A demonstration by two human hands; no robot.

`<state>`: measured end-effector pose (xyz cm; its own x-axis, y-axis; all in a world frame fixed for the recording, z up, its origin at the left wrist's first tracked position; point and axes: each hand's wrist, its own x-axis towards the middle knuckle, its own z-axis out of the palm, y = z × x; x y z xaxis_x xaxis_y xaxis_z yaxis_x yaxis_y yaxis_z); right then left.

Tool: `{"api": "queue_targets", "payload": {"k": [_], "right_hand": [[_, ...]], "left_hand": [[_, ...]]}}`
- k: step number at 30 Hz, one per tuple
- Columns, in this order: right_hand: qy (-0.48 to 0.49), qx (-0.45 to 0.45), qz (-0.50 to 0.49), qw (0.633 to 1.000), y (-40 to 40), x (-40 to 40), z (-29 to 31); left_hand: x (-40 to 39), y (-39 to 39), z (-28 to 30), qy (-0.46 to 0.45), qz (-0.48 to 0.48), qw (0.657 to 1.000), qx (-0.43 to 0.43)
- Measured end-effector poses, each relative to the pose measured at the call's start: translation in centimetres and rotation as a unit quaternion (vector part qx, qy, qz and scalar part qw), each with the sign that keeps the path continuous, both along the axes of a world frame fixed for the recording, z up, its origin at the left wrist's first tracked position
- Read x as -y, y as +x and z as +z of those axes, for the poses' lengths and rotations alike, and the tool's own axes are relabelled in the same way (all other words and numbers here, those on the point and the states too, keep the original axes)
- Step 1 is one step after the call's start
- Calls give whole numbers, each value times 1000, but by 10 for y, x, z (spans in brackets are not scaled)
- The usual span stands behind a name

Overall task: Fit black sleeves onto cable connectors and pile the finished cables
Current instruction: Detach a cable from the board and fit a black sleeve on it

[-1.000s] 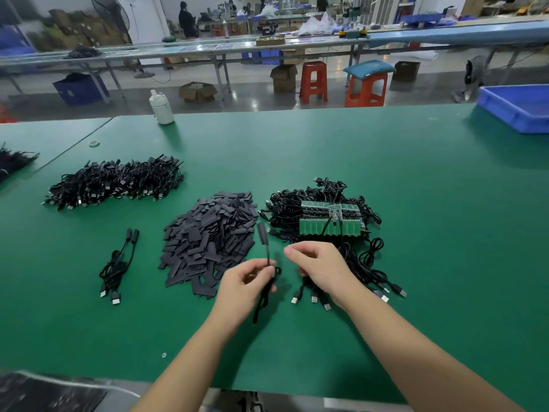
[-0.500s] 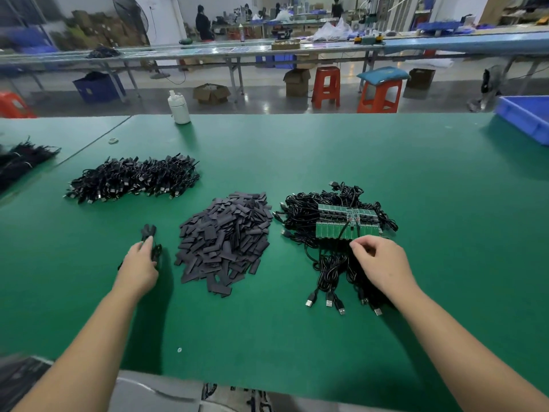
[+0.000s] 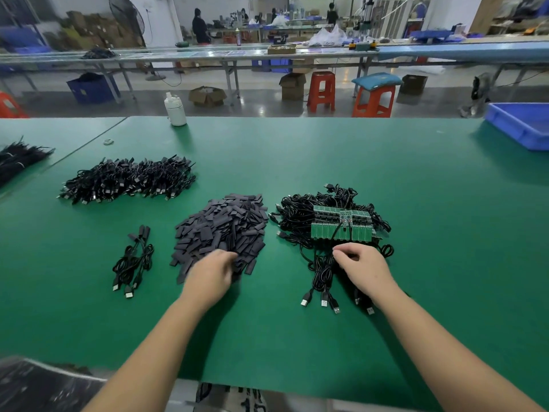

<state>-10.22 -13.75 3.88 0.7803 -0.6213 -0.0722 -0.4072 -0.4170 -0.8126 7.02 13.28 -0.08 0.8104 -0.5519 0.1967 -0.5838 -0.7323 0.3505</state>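
Having dropped a finished cable on the small pile [image 3: 132, 260], my left hand [image 3: 211, 275] is reaching into the sleeves [image 3: 221, 230], its grip blurred beyond telling, while my right hand [image 3: 361, 264] is pinching a fresh cable [image 3: 322, 270] beneath its fingertips.

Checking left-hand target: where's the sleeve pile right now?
Head view, centre of the green table: sleeve pile sits between the small finished-cable bundle and the unfinished cables, left hand on its near edge.

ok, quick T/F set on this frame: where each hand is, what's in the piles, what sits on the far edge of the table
1. The left hand is at the near edge of the black sleeve pile. True.
2. The right hand rests on bare table. False: it is on the tangle of unfinished cables.
3. Green circuit boards lie on that tangle. True.
4. The small finished bundle lies right of the sleeves. False: left.
5. The white bottle lies tipped over. False: upright.
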Motion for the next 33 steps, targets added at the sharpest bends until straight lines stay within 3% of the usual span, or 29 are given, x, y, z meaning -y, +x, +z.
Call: {"api": "queue_targets", "payload": {"k": [4,9,11,14,18,20,23,27,33], "right_hand": [[-46,31,-115,992,5,8,-2],[86,45,-149,984,9,14,-3],[95,43,-145,984,10,14,-4],[92,7,-107,990,9,13,-7],[90,9,-74,993,9,9,-6],[71,19,-52,996,8,8,-5],[45,31,-7,998,6,6,-2],[14,39,34,999,2,2,5],[-60,91,-10,994,4,0,19]], "left_hand": [[71,-44,14,-49,-110,977,-173],[136,-83,22,-75,-143,956,-247],[150,-87,22,-76,-149,944,-285],[160,-90,20,-123,-112,925,-340],[168,-90,26,-261,-18,866,-425],[170,-90,32,-298,1,855,-424],[171,-86,40,-328,1,870,-368],[167,-80,49,-430,35,814,-388],[163,-79,59,-412,-21,828,-380]]}}
